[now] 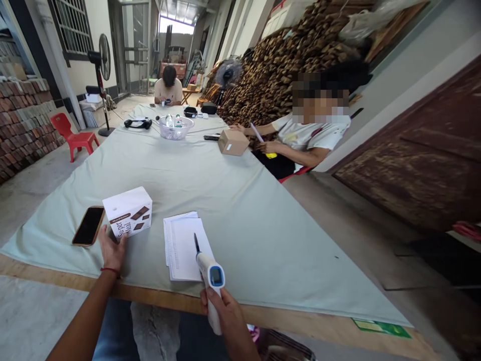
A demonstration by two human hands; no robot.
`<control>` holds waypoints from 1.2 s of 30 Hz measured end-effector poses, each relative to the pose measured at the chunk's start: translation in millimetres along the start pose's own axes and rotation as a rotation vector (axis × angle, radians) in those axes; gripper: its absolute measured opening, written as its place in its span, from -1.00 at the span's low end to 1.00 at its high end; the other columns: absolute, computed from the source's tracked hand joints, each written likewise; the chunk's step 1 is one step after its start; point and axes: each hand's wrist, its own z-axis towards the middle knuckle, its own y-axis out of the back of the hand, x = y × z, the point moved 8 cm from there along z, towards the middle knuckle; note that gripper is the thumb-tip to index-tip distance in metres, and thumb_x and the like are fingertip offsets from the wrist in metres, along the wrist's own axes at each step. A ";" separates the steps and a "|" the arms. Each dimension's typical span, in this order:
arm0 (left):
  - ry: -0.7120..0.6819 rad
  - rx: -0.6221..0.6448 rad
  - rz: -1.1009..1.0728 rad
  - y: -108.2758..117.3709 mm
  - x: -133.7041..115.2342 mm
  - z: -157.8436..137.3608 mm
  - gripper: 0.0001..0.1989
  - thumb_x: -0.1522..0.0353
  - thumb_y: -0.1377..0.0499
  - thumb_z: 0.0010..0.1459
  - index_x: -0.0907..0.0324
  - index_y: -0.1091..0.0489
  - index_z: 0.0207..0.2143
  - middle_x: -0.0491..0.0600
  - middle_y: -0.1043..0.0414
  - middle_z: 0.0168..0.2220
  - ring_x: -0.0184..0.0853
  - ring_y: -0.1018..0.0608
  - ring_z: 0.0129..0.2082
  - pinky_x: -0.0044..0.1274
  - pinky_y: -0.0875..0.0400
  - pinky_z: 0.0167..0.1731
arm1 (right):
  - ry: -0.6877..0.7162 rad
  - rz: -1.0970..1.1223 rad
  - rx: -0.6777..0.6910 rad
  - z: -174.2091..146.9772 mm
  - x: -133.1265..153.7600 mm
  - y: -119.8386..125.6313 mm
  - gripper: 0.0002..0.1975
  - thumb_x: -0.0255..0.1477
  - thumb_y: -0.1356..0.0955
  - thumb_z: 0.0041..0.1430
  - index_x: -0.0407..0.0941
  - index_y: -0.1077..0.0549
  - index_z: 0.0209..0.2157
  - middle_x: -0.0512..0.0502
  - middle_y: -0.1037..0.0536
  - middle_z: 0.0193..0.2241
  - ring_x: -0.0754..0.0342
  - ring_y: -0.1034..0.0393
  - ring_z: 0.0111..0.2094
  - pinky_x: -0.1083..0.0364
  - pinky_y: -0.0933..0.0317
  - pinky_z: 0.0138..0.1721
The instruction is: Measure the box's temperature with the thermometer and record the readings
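Observation:
My left hand (111, 250) grips the near lower corner of a white printed box (130, 210), thumb and fingers on either side. The box sits on the cloth-covered table (263, 230). My right hand (225, 311) is wrapped around the handle of a white infrared thermometer (212, 281), held over the table's front edge with its small screen facing me. Beyond it, a stack of printed papers (184, 250) lies on the cloth. A dark pen (196, 243) rests on them, partly hidden by the thermometer. Left of the box lies a smartphone (88, 225).
A brown carton (233, 142) stands near the right edge, beside a seated person (311, 135) holding a pale stick-like object. Farther off are a plastic basin (175, 131) with bottles, headsets, and another seated person (169, 90). A red chair (73, 135) stands left.

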 end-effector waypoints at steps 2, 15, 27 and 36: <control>-0.076 -0.162 0.110 7.9 -10.0 -23.4 -0.47 0.13 -0.28 -0.02 0.21 -0.21 -0.08 0.18 -0.21 -0.03 0.03 -0.27 0.10 -0.11 -0.19 0.11 | -0.006 0.030 -0.002 -0.8 -6.0 -0.7 -0.44 0.14 -0.41 -0.18 -0.11 -0.40 -0.57 -0.01 -0.38 -0.62 0.10 -0.21 -0.59 0.12 -0.10 -0.55; -0.539 0.628 0.360 -94.4 -72.2 -125.9 -0.58 0.25 -0.21 0.12 0.07 -0.36 0.05 0.16 -0.24 0.13 0.02 -0.30 0.14 -0.02 -0.16 0.13 | 0.023 0.057 0.074 3.8 -19.3 -10.5 -0.46 0.13 -0.40 -0.13 -0.10 -0.42 -0.55 -0.01 -0.39 -0.63 0.09 -0.23 -0.61 0.11 -0.13 -0.55; -0.585 0.615 0.381 -95.2 -67.6 -124.4 -0.49 0.31 -0.25 -0.03 0.15 -0.34 0.03 0.18 -0.27 0.09 0.05 -0.31 0.13 -0.05 -0.21 0.13 | 0.261 0.112 -0.009 -27.0 89.9 -17.3 -0.54 0.05 -0.37 0.03 -0.09 -0.44 -0.44 -0.05 -0.42 -0.54 0.05 -0.28 -0.47 0.11 -0.20 -0.42; -0.602 0.597 0.396 -93.0 -70.5 -124.3 -0.51 0.32 -0.23 -0.02 0.17 -0.34 0.02 0.19 -0.28 0.08 0.03 -0.33 0.12 -0.06 -0.26 0.11 | 0.363 -0.009 -0.032 -36.4 97.7 -7.2 -0.57 -0.02 -0.38 0.07 -0.09 -0.49 -0.23 -0.11 -0.53 -0.40 -0.02 -0.39 -0.34 0.10 -0.28 -0.30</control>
